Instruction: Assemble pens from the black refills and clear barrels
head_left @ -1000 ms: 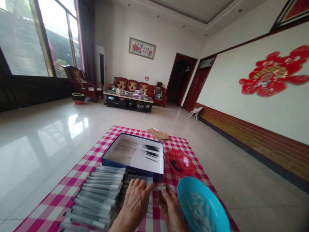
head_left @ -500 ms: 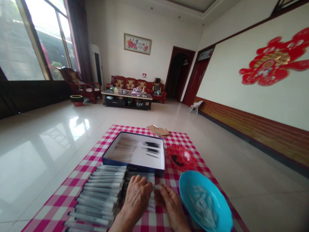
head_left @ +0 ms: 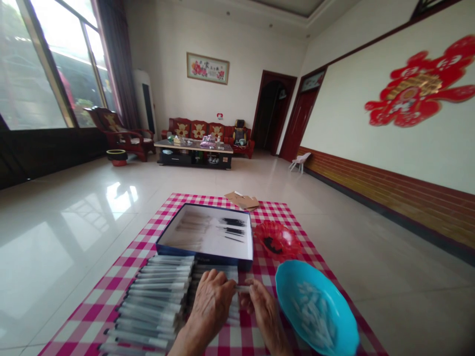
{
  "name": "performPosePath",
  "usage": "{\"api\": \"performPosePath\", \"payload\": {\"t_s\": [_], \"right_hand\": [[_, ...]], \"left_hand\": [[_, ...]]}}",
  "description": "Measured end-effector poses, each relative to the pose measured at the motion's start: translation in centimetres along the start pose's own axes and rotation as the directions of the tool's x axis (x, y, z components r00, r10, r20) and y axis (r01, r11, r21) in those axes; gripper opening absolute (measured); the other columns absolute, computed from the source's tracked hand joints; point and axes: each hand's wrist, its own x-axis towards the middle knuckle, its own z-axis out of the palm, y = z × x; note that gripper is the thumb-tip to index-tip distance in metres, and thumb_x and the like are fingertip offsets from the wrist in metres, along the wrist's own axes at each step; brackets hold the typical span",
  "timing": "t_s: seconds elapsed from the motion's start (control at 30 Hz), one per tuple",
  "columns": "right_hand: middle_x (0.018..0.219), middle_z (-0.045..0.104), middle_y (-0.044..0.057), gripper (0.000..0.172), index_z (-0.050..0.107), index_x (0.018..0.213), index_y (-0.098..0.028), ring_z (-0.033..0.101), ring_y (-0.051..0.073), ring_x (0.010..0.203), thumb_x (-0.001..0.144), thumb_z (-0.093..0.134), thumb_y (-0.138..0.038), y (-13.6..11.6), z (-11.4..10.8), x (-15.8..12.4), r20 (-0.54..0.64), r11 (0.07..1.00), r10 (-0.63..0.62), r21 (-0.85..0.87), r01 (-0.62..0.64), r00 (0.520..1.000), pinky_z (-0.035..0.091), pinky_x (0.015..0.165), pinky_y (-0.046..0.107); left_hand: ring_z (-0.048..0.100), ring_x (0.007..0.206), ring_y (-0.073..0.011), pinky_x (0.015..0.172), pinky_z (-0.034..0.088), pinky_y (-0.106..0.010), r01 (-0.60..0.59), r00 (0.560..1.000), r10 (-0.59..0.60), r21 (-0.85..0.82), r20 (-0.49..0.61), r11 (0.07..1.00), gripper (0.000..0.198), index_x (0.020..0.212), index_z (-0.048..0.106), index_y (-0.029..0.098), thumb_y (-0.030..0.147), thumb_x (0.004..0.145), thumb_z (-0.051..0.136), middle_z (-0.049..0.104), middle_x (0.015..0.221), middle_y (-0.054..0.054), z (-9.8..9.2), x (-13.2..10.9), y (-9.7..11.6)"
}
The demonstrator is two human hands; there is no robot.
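Observation:
My left hand, its fingers curled closed, grips a clear pen barrel by one end. The fingertips of my right hand pinch the other end, so the barrel lies level between both hands. Beneath and behind my left hand are more clear barrels, partly hidden. To the left lies a thick pile of pens with dark tips pointing left. Right of my right hand stands a blue bowl holding small whitish, translucent pieces, perhaps pen caps.
Beyond the hands sits a shallow blue-edged box with thin black-ended rods inside. A red petal-edged bowl with small black pieces stands beside it. Cardboard scraps lie at the far edge of the checked tablecloth.
My right hand's fingers have shifted slightly on the barrel, and a little more of it shows between the hands. The view has turned slightly. The bowls, box and pile stay put.

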Motion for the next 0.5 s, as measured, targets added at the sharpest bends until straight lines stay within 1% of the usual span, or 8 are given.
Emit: {"api": "performPosePath", "payload": {"t_s": [0.03, 0.1, 0.17, 0.23, 0.3, 0.4, 0.5], "right_hand": [[0.075, 0.069, 0.003, 0.033, 0.069, 0.09, -0.022, 0.061, 0.018, 0.065, 0.073, 0.065, -0.05, -0.02, -0.05, -0.01, 0.03, 1.0, -0.013, 0.011, 0.013, 0.999, 0.048, 0.061, 0.027], [0.072, 0.068, 0.002, 0.034, 0.068, 0.092, -0.021, 0.06, 0.017, 0.063, 0.074, 0.064, -0.05, -0.08, -0.08, 0.05, 0.098, 0.999, -0.029, 0.018, 0.028, 0.995, 0.047, 0.058, 0.026], [0.065, 0.067, 0.002, 0.038, 0.068, 0.088, -0.019, 0.059, 0.017, 0.058, 0.072, 0.066, -0.053, -0.19, -0.07, 0.13, 0.112, 0.998, 0.017, 0.054, -0.024, 0.994, 0.046, 0.055, 0.026], [0.061, 0.067, 0.002, 0.041, 0.068, 0.086, -0.018, 0.058, 0.017, 0.054, 0.069, 0.067, -0.055, -0.34, -0.05, 0.18, 0.114, 0.992, 0.078, 0.087, -0.088, 0.991, 0.045, 0.052, 0.027], [0.062, 0.067, 0.003, 0.041, 0.068, 0.084, -0.018, 0.058, 0.016, 0.052, 0.068, 0.068, -0.055, -0.48, -0.05, 0.17, 0.095, 0.989, 0.104, 0.098, -0.113, 0.99, 0.044, 0.05, 0.026], [0.058, 0.066, 0.002, 0.039, 0.066, 0.071, -0.018, 0.056, 0.015, 0.048, 0.071, 0.064, -0.057, -0.51, -0.09, 0.15, 0.086, 0.992, 0.093, 0.08, -0.1, 0.992, 0.043, 0.048, 0.025], [0.051, 0.062, 0.001, 0.044, 0.061, 0.059, -0.02, 0.053, 0.015, 0.046, 0.075, 0.058, -0.06, -0.27, -0.09, 0.19, 0.077, 0.999, 0.052, 0.006, -0.053, 0.996, 0.042, 0.048, 0.025]], "left_hand": [[0.049, 0.075, -0.0194, 0.069, 0.031, -0.033, -0.003, 1.0, 0.003, -0.006, 0.004, 1.0, 0.022, 0.081, 0.064, 0.024, 0.016, 0.09, 0.046, 0.058, 0.074, -0.003, 0.1, -0.03, -0.09], [0.049, 0.075, -0.0193, 0.069, 0.031, -0.033, -0.018, 1.0, 0.018, -0.018, 0.007, 1.0, 0.024, 0.084, 0.064, 0.024, 0.014, 0.09, 0.044, 0.058, 0.074, -0.003, 0.33, -0.06, -0.23], [0.049, 0.075, -0.0191, 0.069, 0.031, -0.033, -0.031, 1.0, 0.031, -0.021, 0.003, 0.999, 0.025, 0.082, 0.064, 0.023, 0.012, 0.089, 0.043, 0.057, 0.074, -0.003, 0.5, -0.06, -0.29], [0.048, 0.074, -0.019, 0.069, 0.032, -0.033, -0.04, 0.999, 0.04, -0.016, 0.0, 0.999, 0.024, 0.079, 0.064, 0.023, 0.013, 0.089, 0.043, 0.057, 0.073, -0.003, 0.52, -0.05, -0.27], [0.048, 0.074, -0.0191, 0.069, 0.032, -0.033, -0.045, 0.999, 0.045, -0.012, -0.008, 0.999, 0.024, 0.081, 0.064, 0.023, 0.014, 0.09, 0.043, 0.057, 0.073, -0.003, 0.38, -0.03, -0.19], [0.049, 0.074, -0.0191, 0.069, 0.032, -0.033, -0.054, 0.998, 0.054, -0.026, -0.013, 0.998, 0.024, 0.085, 0.064, 0.023, 0.014, 0.091, 0.042, 0.057, 0.074, -0.003, 0.14, -0.02, -0.03], [0.049, 0.073, -0.0187, 0.068, 0.032, -0.032, -0.063, 0.998, 0.063, -0.049, -0.005, 0.997, 0.025, 0.082, 0.063, 0.022, 0.013, 0.091, 0.041, 0.056, 0.072, -0.003, 0.25, -0.06, 0.06]]}}
